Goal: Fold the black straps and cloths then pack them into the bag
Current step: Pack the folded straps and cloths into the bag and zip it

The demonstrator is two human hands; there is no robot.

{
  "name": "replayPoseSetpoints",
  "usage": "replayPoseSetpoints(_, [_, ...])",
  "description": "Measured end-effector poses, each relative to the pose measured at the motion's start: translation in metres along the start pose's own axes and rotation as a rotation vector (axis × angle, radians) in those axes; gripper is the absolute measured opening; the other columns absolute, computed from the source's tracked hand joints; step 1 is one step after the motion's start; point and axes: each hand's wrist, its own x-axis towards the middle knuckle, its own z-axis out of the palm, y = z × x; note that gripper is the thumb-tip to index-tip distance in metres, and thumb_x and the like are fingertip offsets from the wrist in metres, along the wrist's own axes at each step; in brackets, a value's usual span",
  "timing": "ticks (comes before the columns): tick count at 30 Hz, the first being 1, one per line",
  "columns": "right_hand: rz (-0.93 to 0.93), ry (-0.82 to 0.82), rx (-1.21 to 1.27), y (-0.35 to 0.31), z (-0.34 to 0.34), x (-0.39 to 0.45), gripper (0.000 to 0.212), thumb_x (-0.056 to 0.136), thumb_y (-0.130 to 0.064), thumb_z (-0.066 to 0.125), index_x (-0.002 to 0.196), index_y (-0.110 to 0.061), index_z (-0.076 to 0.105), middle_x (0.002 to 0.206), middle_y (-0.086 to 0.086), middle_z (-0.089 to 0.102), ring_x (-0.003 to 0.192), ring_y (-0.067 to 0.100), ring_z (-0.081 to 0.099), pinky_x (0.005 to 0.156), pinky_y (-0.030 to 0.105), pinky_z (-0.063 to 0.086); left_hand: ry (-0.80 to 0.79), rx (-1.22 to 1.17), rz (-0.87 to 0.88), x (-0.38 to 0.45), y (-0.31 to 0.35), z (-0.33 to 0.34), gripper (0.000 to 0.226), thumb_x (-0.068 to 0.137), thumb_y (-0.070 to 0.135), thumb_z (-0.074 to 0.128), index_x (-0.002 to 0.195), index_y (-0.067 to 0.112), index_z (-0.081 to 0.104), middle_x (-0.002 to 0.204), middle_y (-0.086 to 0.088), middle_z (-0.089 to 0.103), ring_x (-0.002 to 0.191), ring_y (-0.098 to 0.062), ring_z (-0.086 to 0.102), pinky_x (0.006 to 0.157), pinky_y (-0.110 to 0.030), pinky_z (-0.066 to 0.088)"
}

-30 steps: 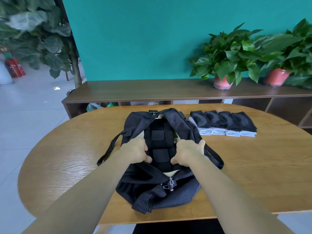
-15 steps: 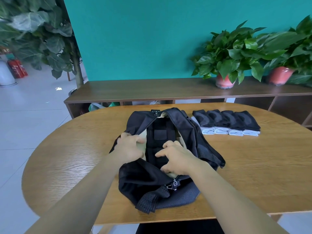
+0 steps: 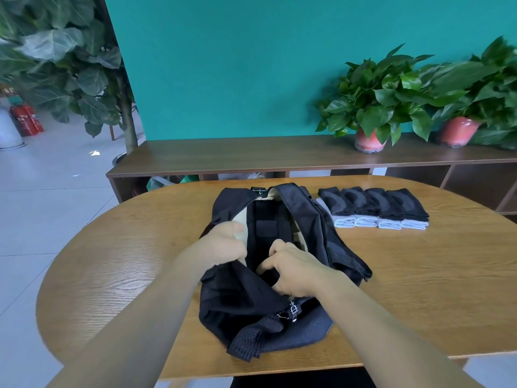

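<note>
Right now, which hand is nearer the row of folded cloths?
Right. The right hand is in the bag's opening, on the side toward the folded cloths. The left hand grips the bag's opposite edge, farther away.

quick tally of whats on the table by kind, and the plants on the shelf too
black bag: 1
folded black cloths in the row beside the bag: 4
rolled white cloths in front of them: 4
potted plants on the shelf: 2
total: 11

Both forearms reach forward; left hand [image 3: 223, 245] fisted, right hand [image 3: 293, 268] curled downward.
</note>
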Motion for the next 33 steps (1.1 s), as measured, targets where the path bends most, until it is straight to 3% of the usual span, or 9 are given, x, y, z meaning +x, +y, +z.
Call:
replayPoseSetpoints(2, [0.016,0.011,0.063,0.003,-0.001,-0.002,0.052,0.080,-0.027,0.073,0.129,-0.035,0.058,0.118,-0.004,0.037,0.107,0.014,0.038,0.089,0.033,0.044,0.040,0.042,0.002,0.001,-0.002,0.005,0.052,0.081,0.001,0.059,0.125,0.029,0.052,0.130,0.001,0.044,0.119,-0.026,0.049,0.098,-0.036,0.045])
replayPoseSetpoints(4, [0.040,0.037,0.139,0.008,-0.004,-0.006,0.053,0.081,-0.032,0.073,0.131,-0.036,0.056,0.123,-0.008,0.038,0.108,0.015,0.043,0.091,0.033,0.043,0.115,0.155,0.038,0.000,-0.001,0.010,0.034,0.079,0.012,0.064,0.104,0.031,0.052,0.122,0.001,0.036,0.117,-0.024,0.044,0.101,-0.040,0.044])
replayPoseSetpoints(7, [0.077,0.151,0.112,0.014,-0.015,-0.011,0.048,0.087,-0.033,0.065,0.133,-0.035,0.054,0.135,-0.009,0.037,0.116,0.015,0.046,0.088,0.029,0.041,0.376,0.532,0.198,-0.001,0.004,0.018,0.052,0.079,0.034,0.067,0.128,0.033,0.050,0.148,-0.001,0.016,0.136,-0.026,0.022,0.110,-0.041,0.027])
replayPoseSetpoints(9, [0.096,0.189,-0.074,0.017,-0.025,-0.011,0.045,0.089,-0.035,0.060,0.134,-0.035,0.053,0.135,-0.005,0.043,0.122,0.017,0.042,0.092,0.033,0.037,0.460,0.670,0.444,0.000,0.017,0.025,0.042,0.082,0.037,0.064,0.124,0.037,0.056,0.148,0.004,0.026,0.137,-0.022,0.021,0.108,-0.040,0.019])
replayPoseSetpoints(12, [0.120,0.103,-0.357,0.019,-0.030,-0.015,0.041,0.087,-0.036,0.057,0.128,-0.033,0.058,0.119,-0.002,0.057,0.126,0.022,0.034,0.107,0.046,0.018,0.174,0.722,0.512,0.004,0.032,0.035,0.038,0.085,0.043,0.064,0.122,0.038,0.059,0.128,0.010,0.054,0.121,-0.019,0.041,0.098,-0.035,0.022])
replayPoseSetpoints(16, [0.174,0.004,-0.486,0.025,-0.028,-0.026,0.036,0.086,-0.031,0.051,0.120,-0.024,0.061,0.114,0.000,0.060,0.136,0.026,0.020,0.110,0.062,-0.008,-0.133,0.554,0.307,0.018,0.018,0.049,0.059,0.074,0.047,0.077,0.128,0.050,0.051,0.130,0.007,0.048,0.119,-0.026,0.031,0.102,-0.041,0.033])
replayPoseSetpoints(22, [0.183,-0.052,-0.545,0.026,-0.033,-0.033,0.031,0.083,-0.023,0.045,0.103,-0.016,0.067,0.101,0.003,0.061,0.132,0.026,0.022,0.106,0.063,-0.019,-0.180,0.642,0.362,0.031,0.007,0.057,0.085,0.048,0.070,0.074,0.124,0.060,0.039,0.130,0.017,0.044,0.122,-0.025,0.035,0.103,-0.047,0.032])
replayPoseSetpoints(28, [0.160,0.014,-0.676,0.023,-0.045,-0.035,0.014,0.081,-0.013,0.043,0.070,-0.016,0.052,0.074,-0.001,0.055,0.119,0.027,0.030,0.107,0.068,-0.016,-0.154,0.704,0.501,0.023,0.009,0.055,0.068,0.069,0.047,0.080,0.130,0.040,0.051,0.137,0.018,0.042,0.125,-0.015,0.030,0.100,-0.037,0.025])
replayPoseSetpoints(33, [0.170,0.073,-0.645,0.026,-0.048,-0.032,0.019,0.082,-0.012,0.045,0.085,-0.016,0.063,0.079,0.000,0.057,0.118,0.024,0.031,0.106,0.067,-0.018,-0.201,0.744,0.542,0.021,0.011,0.053,0.063,0.076,0.044,0.077,0.133,0.038,0.051,0.138,0.019,0.042,0.127,-0.015,0.027,0.101,-0.039,0.024])
